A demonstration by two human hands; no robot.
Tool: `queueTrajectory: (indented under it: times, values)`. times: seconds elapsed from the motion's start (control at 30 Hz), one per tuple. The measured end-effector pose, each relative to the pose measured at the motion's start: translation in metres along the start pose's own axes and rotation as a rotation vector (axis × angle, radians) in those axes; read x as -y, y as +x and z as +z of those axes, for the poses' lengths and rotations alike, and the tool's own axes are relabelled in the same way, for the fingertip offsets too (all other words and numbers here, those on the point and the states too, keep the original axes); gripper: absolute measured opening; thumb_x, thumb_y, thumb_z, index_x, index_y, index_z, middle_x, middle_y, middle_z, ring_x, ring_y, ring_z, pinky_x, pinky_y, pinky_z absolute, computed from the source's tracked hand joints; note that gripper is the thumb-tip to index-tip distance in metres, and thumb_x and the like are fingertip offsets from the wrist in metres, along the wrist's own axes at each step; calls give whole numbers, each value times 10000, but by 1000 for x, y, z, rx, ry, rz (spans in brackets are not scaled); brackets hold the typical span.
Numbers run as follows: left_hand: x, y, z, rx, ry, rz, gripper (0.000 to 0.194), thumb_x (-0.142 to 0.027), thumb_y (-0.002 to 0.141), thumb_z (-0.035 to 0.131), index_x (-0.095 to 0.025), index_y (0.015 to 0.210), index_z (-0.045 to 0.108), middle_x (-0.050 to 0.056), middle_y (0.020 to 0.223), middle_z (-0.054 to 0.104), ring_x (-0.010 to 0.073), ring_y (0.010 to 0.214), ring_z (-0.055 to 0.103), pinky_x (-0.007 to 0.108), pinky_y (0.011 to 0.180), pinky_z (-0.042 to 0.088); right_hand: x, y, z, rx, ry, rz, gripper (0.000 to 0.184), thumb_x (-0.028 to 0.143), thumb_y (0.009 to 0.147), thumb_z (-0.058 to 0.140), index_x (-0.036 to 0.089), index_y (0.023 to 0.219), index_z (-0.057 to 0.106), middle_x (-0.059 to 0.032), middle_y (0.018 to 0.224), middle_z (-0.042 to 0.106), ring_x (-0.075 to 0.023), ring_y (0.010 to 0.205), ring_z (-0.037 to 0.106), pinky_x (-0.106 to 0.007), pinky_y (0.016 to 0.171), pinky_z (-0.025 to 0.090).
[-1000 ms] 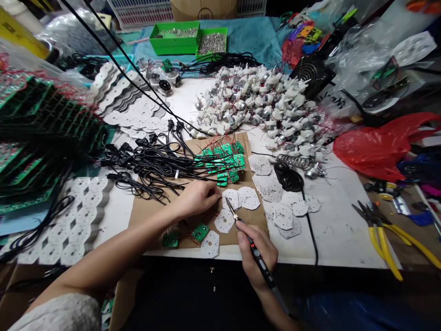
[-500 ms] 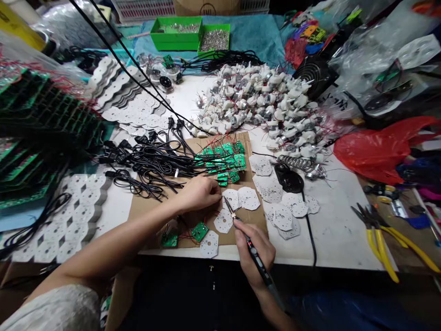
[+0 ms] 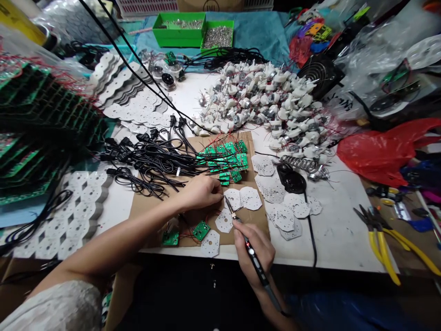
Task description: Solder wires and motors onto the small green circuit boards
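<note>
My right hand [image 3: 255, 243] grips a dark soldering iron [image 3: 257, 264] like a pen. The iron's tip points at the left edge of a white octagonal circuit board [image 3: 233, 199]. My left hand [image 3: 203, 192] is closed in a pinch just left of that tip; what its fingertips hold is hidden. Another white board [image 3: 251, 198] lies to the right, and one more [image 3: 224, 221] lies just below, partly behind the iron. Nearer to me are a small green circuit board [image 3: 201, 230] with red wires and a white board [image 3: 210, 244]. All rest on a cardboard sheet [image 3: 253, 234].
Black power cords [image 3: 155, 158] run to several green boards [image 3: 225, 154]. Behind lies a heap of small white motors [image 3: 262, 96]. A coiled iron stand [image 3: 299, 162], loose white boards [image 3: 282, 217] and yellow-handled pliers [image 3: 382, 248] are on the right. Green board stacks [image 3: 44, 119] rise at left.
The whole view has shifted slightly. Both hands stay at the same white board, with the soldering iron's tip still beside my left fingertips.
</note>
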State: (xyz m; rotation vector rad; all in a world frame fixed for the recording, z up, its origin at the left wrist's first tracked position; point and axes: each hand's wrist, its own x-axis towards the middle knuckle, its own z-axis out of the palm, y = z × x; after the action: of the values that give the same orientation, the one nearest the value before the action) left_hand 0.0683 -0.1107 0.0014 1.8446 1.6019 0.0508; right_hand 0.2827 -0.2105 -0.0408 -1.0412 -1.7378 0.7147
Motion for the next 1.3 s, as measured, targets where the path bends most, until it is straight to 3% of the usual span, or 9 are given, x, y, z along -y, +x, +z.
queueTrajectory:
  times: [0.43,0.77,0.97,1.1,1.2,1.3]
  values:
    - [0,0,1,-6,29,-5,172,-247,823,623,-205,833,790,32,776,755,191,706,633,282,626,365,-2,-5,-3,-88,-1,-27,305,54,975,615,207,1213,731,-55,957,720,-187,823,702,-297,704,581]
    - [-13,-13,4,-65,115,-100,194,-239,865,604,-221,900,793,53,828,768,224,757,683,293,651,404,-3,-11,-4,-96,18,31,283,76,991,599,214,1197,735,-44,957,731,-189,827,708,-304,735,583]
    - [-13,-23,7,-156,185,49,209,-244,937,594,-194,898,793,84,952,733,214,858,683,292,701,460,1,-7,-5,-120,19,58,254,99,995,595,208,1171,742,-45,941,733,-189,821,714,-302,736,588]
    - [-5,-6,-18,-293,177,110,236,-296,954,596,-186,880,790,70,859,711,187,769,652,286,688,457,3,-6,-5,-133,23,55,251,99,988,595,216,1151,745,-41,938,742,-189,817,725,-296,728,596]
    - [6,36,-56,-526,146,97,205,-235,925,594,-177,880,786,73,852,716,189,777,637,309,751,475,1,-8,-6,-141,23,37,257,96,991,590,215,1163,740,-50,942,743,-198,821,724,-306,725,600]
    - [18,90,-91,-698,103,-42,105,-222,845,703,-150,890,765,72,836,681,211,814,618,351,831,488,0,-10,-5,-149,16,37,262,90,993,590,213,1174,735,-56,948,740,-203,831,719,-311,727,598]
